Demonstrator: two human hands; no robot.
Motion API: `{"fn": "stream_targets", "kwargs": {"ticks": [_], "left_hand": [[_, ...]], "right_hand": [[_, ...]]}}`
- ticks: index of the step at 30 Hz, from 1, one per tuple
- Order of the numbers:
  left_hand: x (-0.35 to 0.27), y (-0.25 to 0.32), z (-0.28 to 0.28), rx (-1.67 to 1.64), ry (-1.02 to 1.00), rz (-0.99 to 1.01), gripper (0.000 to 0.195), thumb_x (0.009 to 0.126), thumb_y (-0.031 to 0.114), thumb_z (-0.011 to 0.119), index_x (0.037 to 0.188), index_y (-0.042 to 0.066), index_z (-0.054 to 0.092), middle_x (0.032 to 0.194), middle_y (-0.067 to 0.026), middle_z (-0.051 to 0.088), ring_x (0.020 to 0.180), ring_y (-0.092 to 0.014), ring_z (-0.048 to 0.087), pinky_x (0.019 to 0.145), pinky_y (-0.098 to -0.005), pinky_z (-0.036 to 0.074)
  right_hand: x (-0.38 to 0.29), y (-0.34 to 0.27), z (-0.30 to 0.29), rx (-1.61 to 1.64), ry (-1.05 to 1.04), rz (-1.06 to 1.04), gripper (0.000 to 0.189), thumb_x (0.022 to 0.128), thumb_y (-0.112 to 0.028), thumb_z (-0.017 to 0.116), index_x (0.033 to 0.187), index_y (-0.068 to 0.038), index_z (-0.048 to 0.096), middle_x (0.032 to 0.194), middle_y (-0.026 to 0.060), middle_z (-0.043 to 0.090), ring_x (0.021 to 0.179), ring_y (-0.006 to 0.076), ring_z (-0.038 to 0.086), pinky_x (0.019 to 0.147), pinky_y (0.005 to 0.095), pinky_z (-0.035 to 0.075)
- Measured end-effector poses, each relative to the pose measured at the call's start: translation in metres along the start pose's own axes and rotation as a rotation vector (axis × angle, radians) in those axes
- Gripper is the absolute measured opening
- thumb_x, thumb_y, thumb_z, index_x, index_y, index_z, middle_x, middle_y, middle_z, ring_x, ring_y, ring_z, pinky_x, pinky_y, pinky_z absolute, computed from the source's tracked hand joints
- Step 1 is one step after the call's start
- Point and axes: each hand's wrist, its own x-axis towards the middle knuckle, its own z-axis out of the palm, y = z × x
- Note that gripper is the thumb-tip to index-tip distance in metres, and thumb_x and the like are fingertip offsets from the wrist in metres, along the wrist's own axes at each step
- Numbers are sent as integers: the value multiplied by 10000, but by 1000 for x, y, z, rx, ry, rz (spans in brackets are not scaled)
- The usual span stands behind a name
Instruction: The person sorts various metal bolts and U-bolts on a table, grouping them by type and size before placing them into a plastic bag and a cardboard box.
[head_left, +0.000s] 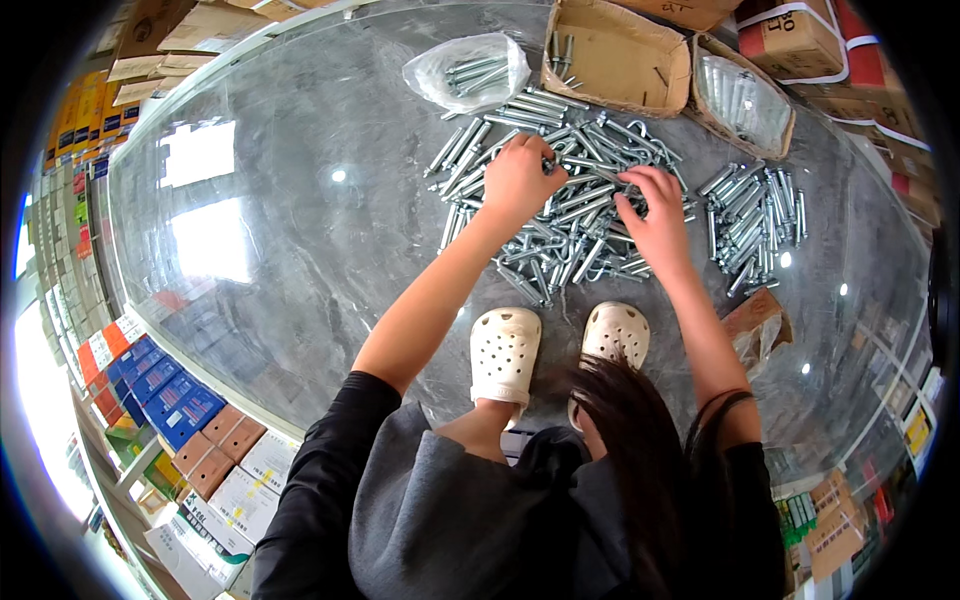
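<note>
A large pile of zinc-coloured metal expansion bolts (574, 214), several with hooked ends, lies on the grey floor. Over its upper left part is my left hand (525, 174), its fingers curled down among the bolts; whether they grip one is hidden. My right hand (654, 206) is at the pile's right side, thumb and fingers apart, the fingertips close to a bolt; a hold cannot be made out. A smaller heap of bolts (754, 217) lies to the right. Beyond the pile, a clear plastic bag (472, 73) holds more bolts.
An open cardboard box (626, 34) with a few bolts stands beyond the pile, beside a narrower box (780, 146) holding a plastic-wrapped bundle. Torn cardboard (757, 322) lies at the right. My white clogs (506, 352) are just below the pile. Stacked boxes (176, 409) line the left side.
</note>
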Motion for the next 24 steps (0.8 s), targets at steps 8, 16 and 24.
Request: {"fn": "stream_targets", "kwargs": {"ticks": [8,16,24], "left_hand": [[-3,-5,5,12,31,-12,254,675,228,676,851,60,604,822,-84,577,722,-252,590,621,-368,475],[-3,-2,5,30,28,-32,252,666,207,693,845,61,592,784,-90,564,707,-258,579,608,-373,466],[-2,0,6,-26,20,-30,223,694,201,674,829,63,562,832,-94,567,791,-308,575,637,-407,468]], "right_hand": [[-1,2,6,16,39,-14,216,726,-90,669,931,-59,606,1013,65,557,971,284,496,851,379,418],[1,1,3,0,52,-17,216,715,-93,674,915,-58,603,992,66,551,955,281,500,837,379,423],[0,3,4,0,45,-5,211,717,-100,671,911,-55,604,990,65,549,954,276,501,837,377,425]]}}
